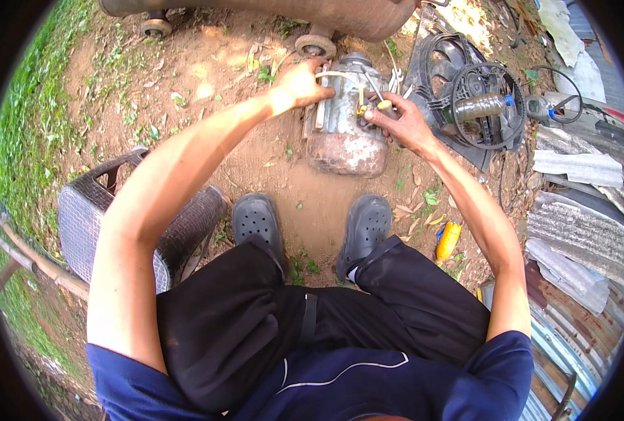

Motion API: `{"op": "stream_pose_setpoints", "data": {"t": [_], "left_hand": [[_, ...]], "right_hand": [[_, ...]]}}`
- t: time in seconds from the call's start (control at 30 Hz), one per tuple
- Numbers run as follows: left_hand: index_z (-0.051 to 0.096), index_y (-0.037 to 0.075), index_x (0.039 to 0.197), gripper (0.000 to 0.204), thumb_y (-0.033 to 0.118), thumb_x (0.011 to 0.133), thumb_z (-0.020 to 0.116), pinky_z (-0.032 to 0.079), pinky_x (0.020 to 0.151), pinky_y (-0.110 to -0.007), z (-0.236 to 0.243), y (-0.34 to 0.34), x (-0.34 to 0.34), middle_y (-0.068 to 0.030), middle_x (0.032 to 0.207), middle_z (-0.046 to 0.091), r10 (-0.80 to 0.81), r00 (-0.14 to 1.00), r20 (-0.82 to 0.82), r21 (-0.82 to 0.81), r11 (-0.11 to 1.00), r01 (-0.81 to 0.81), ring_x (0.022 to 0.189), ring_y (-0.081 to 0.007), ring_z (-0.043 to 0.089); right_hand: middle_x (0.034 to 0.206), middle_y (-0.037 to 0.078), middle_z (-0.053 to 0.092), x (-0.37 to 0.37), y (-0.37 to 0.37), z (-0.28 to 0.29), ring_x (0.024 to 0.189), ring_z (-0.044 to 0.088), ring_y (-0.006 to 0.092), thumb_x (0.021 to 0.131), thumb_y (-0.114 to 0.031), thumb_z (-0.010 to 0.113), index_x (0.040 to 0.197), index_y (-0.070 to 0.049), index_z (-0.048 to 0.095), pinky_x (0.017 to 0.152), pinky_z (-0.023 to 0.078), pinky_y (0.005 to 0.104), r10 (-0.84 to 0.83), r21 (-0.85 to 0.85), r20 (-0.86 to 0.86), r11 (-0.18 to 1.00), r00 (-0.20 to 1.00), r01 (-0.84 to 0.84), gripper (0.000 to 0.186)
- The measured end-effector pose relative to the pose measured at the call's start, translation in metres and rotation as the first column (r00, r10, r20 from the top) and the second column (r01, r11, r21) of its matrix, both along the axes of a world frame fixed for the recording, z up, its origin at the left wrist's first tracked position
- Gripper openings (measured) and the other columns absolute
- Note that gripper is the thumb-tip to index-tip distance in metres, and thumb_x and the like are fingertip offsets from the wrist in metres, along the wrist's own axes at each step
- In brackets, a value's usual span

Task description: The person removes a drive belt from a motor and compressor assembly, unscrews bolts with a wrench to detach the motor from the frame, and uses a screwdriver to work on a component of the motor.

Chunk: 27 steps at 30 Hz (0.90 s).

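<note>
A rusty, worn grey electric motor (347,151) lies on the dirt in front of my feet. At its far left side, my left hand (301,84) is closed, its thumb and fingers around the end of a pale cable (340,74). The cable arches over the motor toward a small yellow piece (361,110) on its right side. My right hand (409,125) grips a screwdriver (384,104) with a yellow-and-dark handle, just over the motor's right side. Its thin metal shaft slants away toward the far left. The fingers partly hide the handle.
Beyond the motor is a rusty tank (270,15) on small wheels. A black fan frame (459,63) and a plastic bottle (480,105) lie at right, near corrugated sheets (571,228). A yellow bottle (449,240) is by my right leg, a dark woven-pattern seat (87,224) at left.
</note>
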<state>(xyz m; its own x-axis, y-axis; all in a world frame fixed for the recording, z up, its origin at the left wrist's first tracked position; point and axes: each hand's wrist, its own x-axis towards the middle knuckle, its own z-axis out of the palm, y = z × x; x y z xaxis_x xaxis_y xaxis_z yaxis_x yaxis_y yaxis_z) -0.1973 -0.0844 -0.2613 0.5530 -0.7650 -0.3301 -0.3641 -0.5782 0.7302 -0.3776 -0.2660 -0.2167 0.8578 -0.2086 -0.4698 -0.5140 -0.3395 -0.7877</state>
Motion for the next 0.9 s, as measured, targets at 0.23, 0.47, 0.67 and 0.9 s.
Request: {"op": "stream_pose_setpoints", "data": {"t": [0.23, 0.47, 0.67, 0.9], "left_hand": [[0.041, 0.004, 0.136, 0.071, 0.026, 0.077, 0.073, 0.048, 0.095, -0.043, 0.011, 0.022, -0.018, -0.0275, 0.124, 0.057, 0.023, 0.998, -0.057, -0.044, 0.999, -0.025, 0.111, -0.0354, 0.060], [0.043, 0.008, 0.132, 0.066, 0.021, 0.076, 0.075, 0.045, 0.098, -0.041, 0.010, 0.054, -0.029, -0.0204, 0.121, 0.060, 0.113, 0.987, -0.119, -0.083, 0.989, -0.123, 0.114, -0.0313, 0.058], [0.040, 0.012, 0.135, 0.065, 0.007, 0.079, 0.073, 0.048, 0.092, -0.040, 0.004, 0.084, -0.040, -0.0164, 0.114, 0.064, 0.107, 0.961, -0.253, -0.217, 0.962, -0.165, 0.106, -0.0247, 0.061], [0.042, 0.018, 0.134, 0.065, 0.016, 0.079, 0.076, 0.051, 0.084, -0.037, -0.011, 0.105, -0.029, -0.0120, 0.102, 0.067, 0.050, 0.995, -0.084, -0.171, 0.983, -0.064, 0.096, -0.0229, 0.065]], "right_hand": [[0.107, 0.017, 0.067, -0.006, 0.018, 0.003, 0.102, 0.064, 0.0292, 0.083, -0.048, 0.072, 0.118, -0.005, 0.059, 0.089, 0.049, 0.0419, 0.149, -0.207, 0.164, 0.972, 0.975, -0.113, 0.057], [0.104, 0.019, 0.065, -0.003, 0.034, 0.003, 0.099, 0.064, 0.0325, 0.081, -0.040, 0.075, 0.119, -0.003, 0.057, 0.086, 0.049, 0.0413, 0.313, -0.338, 0.287, 0.917, 0.906, -0.210, 0.055], [0.113, 0.018, 0.062, -0.002, 0.052, 0.008, 0.105, 0.062, 0.0338, 0.077, -0.043, 0.078, 0.123, -0.002, 0.053, 0.089, 0.050, 0.0432, 0.444, -0.286, 0.271, 0.885, 0.854, -0.369, 0.067], [0.113, 0.020, 0.061, 0.004, 0.080, 0.008, 0.103, 0.061, 0.0373, 0.078, -0.042, 0.076, 0.123, 0.001, 0.052, 0.088, 0.051, 0.0421, 0.471, -0.353, 0.315, 0.864, 0.824, -0.359, 0.067]]}}
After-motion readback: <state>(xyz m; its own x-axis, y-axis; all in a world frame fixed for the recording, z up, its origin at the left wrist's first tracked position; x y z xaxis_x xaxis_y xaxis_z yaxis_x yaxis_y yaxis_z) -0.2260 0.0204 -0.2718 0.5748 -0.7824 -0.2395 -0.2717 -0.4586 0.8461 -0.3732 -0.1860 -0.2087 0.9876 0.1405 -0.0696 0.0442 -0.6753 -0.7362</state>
